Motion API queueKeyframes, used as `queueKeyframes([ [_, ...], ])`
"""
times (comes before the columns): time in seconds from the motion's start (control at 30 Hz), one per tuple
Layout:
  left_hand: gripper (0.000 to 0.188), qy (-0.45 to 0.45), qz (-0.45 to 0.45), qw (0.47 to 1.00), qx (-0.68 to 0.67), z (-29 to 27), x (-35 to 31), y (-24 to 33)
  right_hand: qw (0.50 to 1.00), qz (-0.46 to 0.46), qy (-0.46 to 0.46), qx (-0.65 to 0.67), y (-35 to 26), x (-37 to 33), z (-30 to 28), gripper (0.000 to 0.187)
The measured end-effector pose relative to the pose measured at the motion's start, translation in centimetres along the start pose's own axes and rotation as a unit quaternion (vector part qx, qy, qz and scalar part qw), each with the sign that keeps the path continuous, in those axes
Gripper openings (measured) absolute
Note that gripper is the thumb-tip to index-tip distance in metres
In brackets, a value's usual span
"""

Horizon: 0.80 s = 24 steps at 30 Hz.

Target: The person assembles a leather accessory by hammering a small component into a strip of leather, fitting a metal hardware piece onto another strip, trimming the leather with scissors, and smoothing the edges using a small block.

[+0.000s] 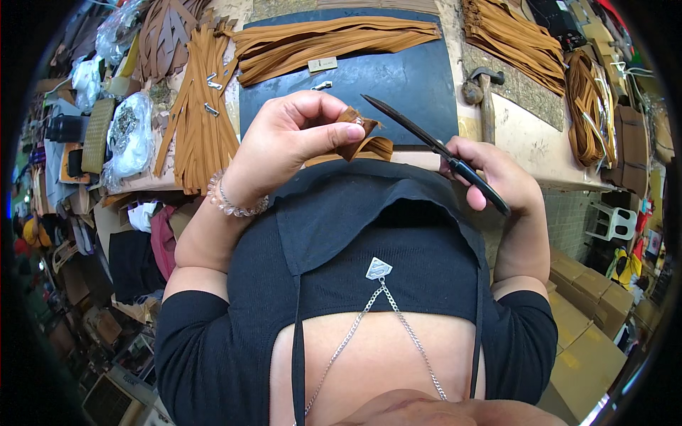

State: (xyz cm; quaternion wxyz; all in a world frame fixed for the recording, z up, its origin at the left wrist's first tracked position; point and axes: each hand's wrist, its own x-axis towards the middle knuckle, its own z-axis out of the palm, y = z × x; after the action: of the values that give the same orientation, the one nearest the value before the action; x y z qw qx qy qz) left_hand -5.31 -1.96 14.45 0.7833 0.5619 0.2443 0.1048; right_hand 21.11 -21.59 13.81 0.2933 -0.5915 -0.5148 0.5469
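My left hand [305, 131] pinches the end of a brown zipper strip [373, 148] between thumb and fingers; the strip folds over and trails toward the mat's near edge. A small bit of metal seems to glint at the pinched end, too small to make out. In my right hand [490, 167] is a pair of black scissors [408, 128], the blades pointing up and left toward the strip but apart from it. The blades look together or nearly so. Beyond the hands, a dark cutting mat [284, 103] bears a bundle of brown zipper strips [341, 39].
A hammer [486, 106] lies right of the mat. More brown strips [202, 135] hang over the bench edge at left, with small silver zipper pulls [212, 109] on them. Another silver pull [322, 86] rests on the mat. Coiled strips [586, 113] and plastic bags [131, 135] flank the bench.
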Motion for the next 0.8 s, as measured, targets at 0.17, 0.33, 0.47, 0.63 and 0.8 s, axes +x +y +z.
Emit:
queueKeyframes([
  [0.17, 0.01, -0.008, -0.003, 1.0, 0.006, 0.1, 0.1, 0.0, 0.999, -0.039, -0.011, -0.024, 0.0, 0.7, 0.8, 0.09],
  [0.33, 0.011, -0.002, -0.007, 1.0, 0.003, 0.2, 0.1, 0.0, 0.998, -0.031, -0.004, -0.051, -0.2, 1.0, 0.9, 0.091],
  [0.47, 0.012, 0.005, -0.025, 1.0, 0.0, 0.2, 0.1, 0.2, 0.998, -0.041, 0.006, -0.051, 0.1, 1.1, 1.2, 0.09],
  [0.63, 0.016, 0.016, 0.006, 1.0, 0.01, 0.1, 0.4, -0.3, 0.998, -0.017, 0.01, -0.065, -0.5, 1.2, 1.3, 0.093],
  [0.8, 0.015, 0.017, 0.019, 1.0, 0.011, -0.1, 0.6, -0.5, 0.997, 0.02, 0.017, -0.075, -1.0, 1.0, 1.4, 0.09],
])
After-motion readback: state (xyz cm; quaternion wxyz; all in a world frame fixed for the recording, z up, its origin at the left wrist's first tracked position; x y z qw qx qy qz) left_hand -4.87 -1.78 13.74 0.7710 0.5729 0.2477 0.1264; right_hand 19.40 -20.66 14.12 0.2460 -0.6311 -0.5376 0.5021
